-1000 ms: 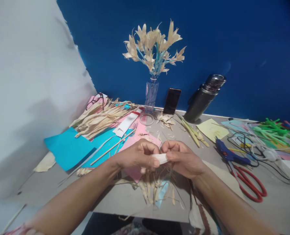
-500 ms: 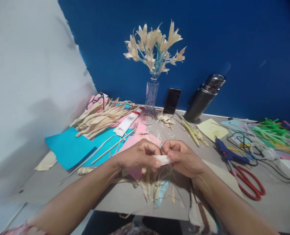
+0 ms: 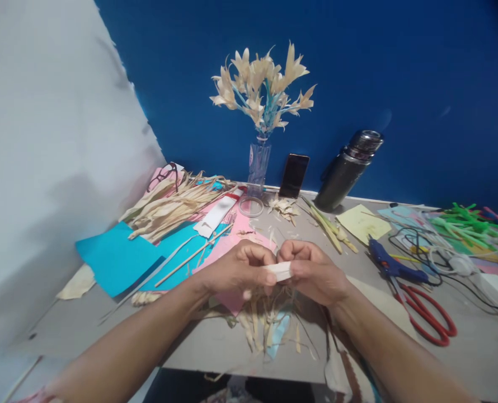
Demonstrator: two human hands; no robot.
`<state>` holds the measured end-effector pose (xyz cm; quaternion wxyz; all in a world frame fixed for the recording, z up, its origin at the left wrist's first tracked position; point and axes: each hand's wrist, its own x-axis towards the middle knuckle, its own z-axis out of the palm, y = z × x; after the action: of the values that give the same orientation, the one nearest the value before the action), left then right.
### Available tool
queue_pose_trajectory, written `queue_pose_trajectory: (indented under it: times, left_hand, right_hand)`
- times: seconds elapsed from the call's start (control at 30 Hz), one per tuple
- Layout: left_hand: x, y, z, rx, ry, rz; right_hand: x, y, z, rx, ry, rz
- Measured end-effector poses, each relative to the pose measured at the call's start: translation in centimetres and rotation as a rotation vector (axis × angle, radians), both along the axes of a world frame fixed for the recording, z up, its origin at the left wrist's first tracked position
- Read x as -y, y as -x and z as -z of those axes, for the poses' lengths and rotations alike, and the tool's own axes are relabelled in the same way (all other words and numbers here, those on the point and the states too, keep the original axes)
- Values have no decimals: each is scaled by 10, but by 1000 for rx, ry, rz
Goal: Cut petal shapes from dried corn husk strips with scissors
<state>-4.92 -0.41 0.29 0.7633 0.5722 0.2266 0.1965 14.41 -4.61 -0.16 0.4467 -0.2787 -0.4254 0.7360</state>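
Note:
Between my two hands is a small pale folded strip (image 3: 280, 272), off-white and perhaps husk or paper; its material is not clear. My left hand (image 3: 247, 267) pinches its left end between thumb and fingers. At the right end, my right hand (image 3: 311, 268) grips it the same way, fingers curled. Both hands are close together above the table's front half. Beneath them lie shredded husk scraps (image 3: 257, 322) and a light blue paper piece (image 3: 277, 336). Pink paper (image 3: 228, 252) shows just behind my left hand.
Husk flowers (image 3: 266, 84) stand in a clear bottle (image 3: 258, 170) beside a phone (image 3: 294, 175) and a flask (image 3: 347, 170). Dried husks (image 3: 169, 210) and blue paper (image 3: 118, 257) lie left. A glue gun (image 3: 394, 263), red-handled scissors (image 3: 429, 316) and cables lie right.
The pale strip has turned slightly in my fingers and shows more of its face and a fold line. Both hands keep their pinch; the whole view has shifted a little.

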Motion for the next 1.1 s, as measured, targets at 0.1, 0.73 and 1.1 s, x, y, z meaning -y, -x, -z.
queue_pose_trajectory:
  times: [0.1,0.73,1.1]
  left_hand:
    - [0,3,0,95,56,39]
    - [0,-1,8,98,58,-85]
    - [2,-3,4,66,63,-51]
  right_hand:
    - [-2,-4,-5,-196,33,-51]
    - [-1,0,-6,-72,-2,92]
    - [3,-2,-6,116,-95,117]
